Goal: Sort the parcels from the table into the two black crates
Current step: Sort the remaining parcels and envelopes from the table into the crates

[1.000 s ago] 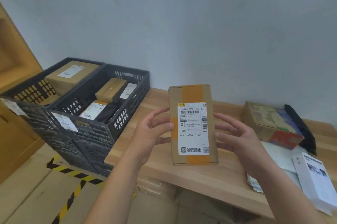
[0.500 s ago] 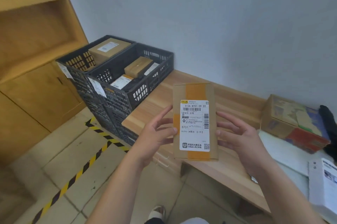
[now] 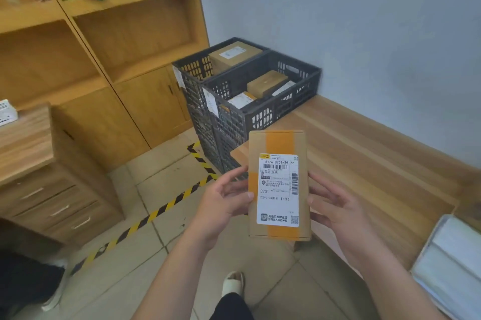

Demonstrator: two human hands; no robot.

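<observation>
Well, I hold the parcel (image 3: 279, 185) upright over the table's (image 3: 364, 153) near left corner, short of the black crates (image 3: 263, 111): left hand (image 3: 223, 202) pinching its left edge, right hand (image 3: 338, 213) steadying the right with straightish fingers. Stiff, light cardboard, I judge; grip by the edges.

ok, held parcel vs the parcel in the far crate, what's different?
The held parcel stands upright between left hand and right hand; the far-crate parcel lies flat. The held parcel carries broad orange tape; the far-crate parcel shows none. The held parcel's label covers much of its face; the far-crate parcel's is small. Both are brown cardboard with white labels.
</observation>
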